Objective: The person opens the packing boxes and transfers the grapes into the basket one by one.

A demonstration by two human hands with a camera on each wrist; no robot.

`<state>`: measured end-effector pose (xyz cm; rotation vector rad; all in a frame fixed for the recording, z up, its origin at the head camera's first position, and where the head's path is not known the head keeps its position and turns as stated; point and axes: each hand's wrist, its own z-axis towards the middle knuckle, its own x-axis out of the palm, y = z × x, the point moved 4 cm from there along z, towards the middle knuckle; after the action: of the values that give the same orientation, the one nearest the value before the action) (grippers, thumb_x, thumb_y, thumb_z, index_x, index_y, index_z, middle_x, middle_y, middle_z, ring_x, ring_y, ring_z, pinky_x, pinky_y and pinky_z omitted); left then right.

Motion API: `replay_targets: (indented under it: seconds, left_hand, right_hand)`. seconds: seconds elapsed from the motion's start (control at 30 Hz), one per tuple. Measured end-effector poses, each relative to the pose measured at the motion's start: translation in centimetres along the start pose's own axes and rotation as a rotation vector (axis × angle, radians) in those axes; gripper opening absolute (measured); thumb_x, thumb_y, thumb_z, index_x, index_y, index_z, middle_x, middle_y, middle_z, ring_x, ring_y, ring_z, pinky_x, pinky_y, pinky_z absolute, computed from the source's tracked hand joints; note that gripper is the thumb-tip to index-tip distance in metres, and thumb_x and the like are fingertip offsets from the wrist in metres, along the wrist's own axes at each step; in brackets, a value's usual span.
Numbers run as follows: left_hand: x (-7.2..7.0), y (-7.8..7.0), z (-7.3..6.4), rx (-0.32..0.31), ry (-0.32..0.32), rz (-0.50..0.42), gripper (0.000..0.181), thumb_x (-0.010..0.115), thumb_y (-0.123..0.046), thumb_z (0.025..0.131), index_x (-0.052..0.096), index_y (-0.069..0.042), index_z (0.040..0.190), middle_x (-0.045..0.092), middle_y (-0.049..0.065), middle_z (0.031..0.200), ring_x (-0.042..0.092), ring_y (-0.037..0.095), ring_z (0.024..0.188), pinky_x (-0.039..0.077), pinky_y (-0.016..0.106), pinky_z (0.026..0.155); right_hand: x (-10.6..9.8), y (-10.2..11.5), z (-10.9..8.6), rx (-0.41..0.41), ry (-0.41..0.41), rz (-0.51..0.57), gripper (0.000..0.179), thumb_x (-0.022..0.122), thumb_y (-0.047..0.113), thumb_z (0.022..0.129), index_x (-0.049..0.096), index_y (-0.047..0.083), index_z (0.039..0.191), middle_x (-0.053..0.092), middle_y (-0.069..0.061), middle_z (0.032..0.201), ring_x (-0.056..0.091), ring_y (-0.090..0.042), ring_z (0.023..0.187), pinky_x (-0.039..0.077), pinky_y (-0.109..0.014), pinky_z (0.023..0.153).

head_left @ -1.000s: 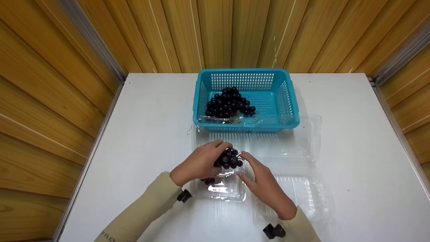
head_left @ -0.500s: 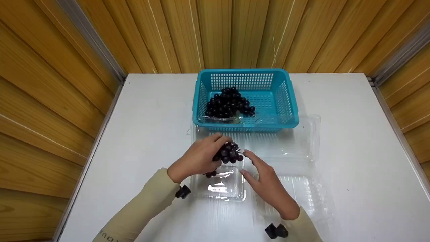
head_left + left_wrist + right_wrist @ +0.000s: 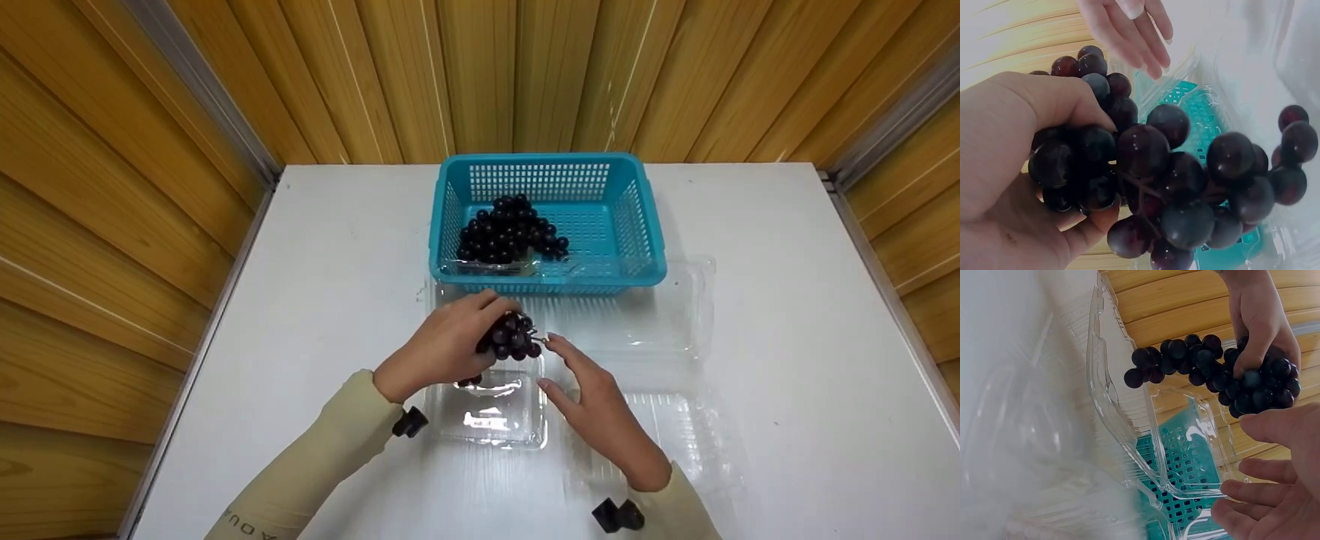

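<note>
My left hand grips a bunch of dark grapes over a clear plastic clamshell box. In the left wrist view, the thumb and fingers curl round part of the bunch, and its far end hangs free. To the right of the grapes is my right hand, its fingers spread and nearly straight. The right wrist view shows the right palm facing the bunch, holding nothing. Whether a right fingertip touches the stem is unclear.
Behind the hands stands a turquoise basket with more dark grapes inside. A clear lid leans over its front rim. Another clear plastic box lies to the right. Wood-look walls enclose the white table.
My left hand and the grapes have moved slightly away from my body, off the clamshell box below. The right hand has shifted a little to the right.
</note>
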<state>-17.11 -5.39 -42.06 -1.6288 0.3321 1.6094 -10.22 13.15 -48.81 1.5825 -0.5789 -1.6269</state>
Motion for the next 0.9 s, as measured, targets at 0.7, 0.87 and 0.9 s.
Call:
replay_targets:
  seconds: [0.7,0.87,0.9]
  left_hand:
    - [-2.7,-0.1,1.5,-0.055,-0.048,-0.024,0.058,0.074,-0.015,0.081,0.051,-0.021,0.133,0.06,0.001,0.122,0.059,0.018,0.108,0.053,0.039,0.095]
    - [-3.2,-0.2,1.9,-0.065,-0.055,-0.024,0.058,0.075,-0.016,0.081,0.051,-0.022,0.133,0.059,0.0,0.121,0.059,0.017,0.108,0.052,0.039,0.096]
    - [-3.3,-0.2,1.9,-0.065,-0.056,-0.026,0.057,0.075,-0.015,0.081,0.051,-0.022,0.133,0.059,0.0,0.12,0.059,0.017,0.108,0.052,0.039,0.096]
  right_hand:
    - [-0.2,-0.3,-0.2,-0.002,-0.012,0.017,0.048,0.069,0.019,0.09,0.055,0.008,0.134,0.047,-0.008,0.149,0.046,-0.026,0.136,0.04,-0.047,0.108]
    - [-0.2,-0.4,-0.3,0.008,-0.01,0.01,0.047,0.069,0.02,0.09,0.056,0.009,0.133,0.047,-0.007,0.149,0.045,-0.026,0.137,0.039,-0.046,0.109]
    - [-0.2,-0.4,-0.3,0.01,-0.009,0.009,0.046,0.069,0.02,0.09,0.056,0.009,0.133,0.047,-0.007,0.149,0.045,-0.026,0.137,0.039,-0.046,0.109]
